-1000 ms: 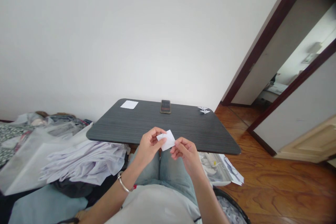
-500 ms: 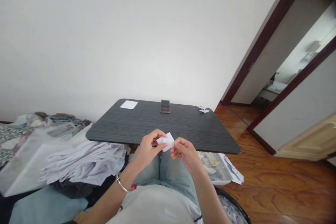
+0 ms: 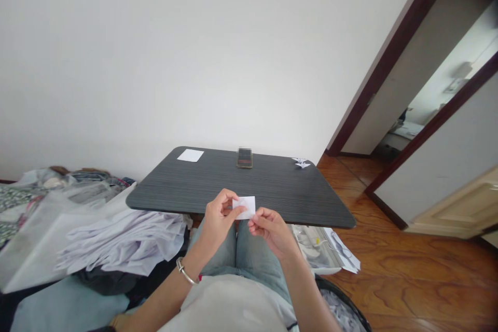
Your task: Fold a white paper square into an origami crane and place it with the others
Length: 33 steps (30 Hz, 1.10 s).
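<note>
A small folded white paper (image 3: 246,204) is held up between my hands, just over the near edge of the dark table (image 3: 187,181). My left hand (image 3: 221,216) pinches its left side, with the thumb across the front. At its lower right corner, the thumb and fingertips of my right hand (image 3: 267,226) grip the paper. Toward the back left of the table lies a flat white sheet of paper (image 3: 190,155). Folded paper cranes (image 3: 302,164) sit at the back right.
A phone (image 3: 245,157) stands at the table's back edge by the wall. Piled white cloth (image 3: 128,241) and bags lie to the left. Below the table on the right are a white tray (image 3: 329,271) and a dark-rimmed bin (image 3: 350,303). A doorway opens at the far right.
The paper has turned from a tilted, pointed outline to a level rectangle facing me. Both hands have shifted slightly to the left and keep their hold.
</note>
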Motion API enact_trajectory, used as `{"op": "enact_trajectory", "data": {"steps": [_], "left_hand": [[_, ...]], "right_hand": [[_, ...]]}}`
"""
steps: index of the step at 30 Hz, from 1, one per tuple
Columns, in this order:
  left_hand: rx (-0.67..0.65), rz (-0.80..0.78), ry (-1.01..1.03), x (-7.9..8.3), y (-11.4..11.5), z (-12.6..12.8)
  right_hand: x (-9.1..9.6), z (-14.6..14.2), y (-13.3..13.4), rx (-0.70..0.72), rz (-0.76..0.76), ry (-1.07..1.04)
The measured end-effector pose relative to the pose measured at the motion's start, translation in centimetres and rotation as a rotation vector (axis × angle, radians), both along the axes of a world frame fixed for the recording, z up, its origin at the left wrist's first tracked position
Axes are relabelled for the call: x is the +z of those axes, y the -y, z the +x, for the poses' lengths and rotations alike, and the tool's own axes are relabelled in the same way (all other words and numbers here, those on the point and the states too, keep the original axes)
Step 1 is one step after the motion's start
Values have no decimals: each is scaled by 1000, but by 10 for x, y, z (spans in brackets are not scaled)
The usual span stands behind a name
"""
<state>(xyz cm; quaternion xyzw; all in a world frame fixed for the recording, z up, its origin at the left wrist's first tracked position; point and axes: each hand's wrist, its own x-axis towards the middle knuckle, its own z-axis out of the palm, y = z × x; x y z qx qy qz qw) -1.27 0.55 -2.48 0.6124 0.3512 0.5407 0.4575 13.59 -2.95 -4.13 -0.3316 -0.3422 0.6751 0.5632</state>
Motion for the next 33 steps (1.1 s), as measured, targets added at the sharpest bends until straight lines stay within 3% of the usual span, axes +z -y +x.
{"op": "enact_trajectory", "data": {"steps": [13,19,28,33], "left_hand": [[-22,-40,22,3,-2,1],[92,39,61,4,-1,1],[-29,-77,6,10,-2,2],[-4,5,-43,13,-2,1]], "right_hand": [[0,-8,3,-131,64,121],[1,-13,4,-220,102,157],[1,-17,5,-265,141,187],[-1,-17,5,-247,147,187]]}}
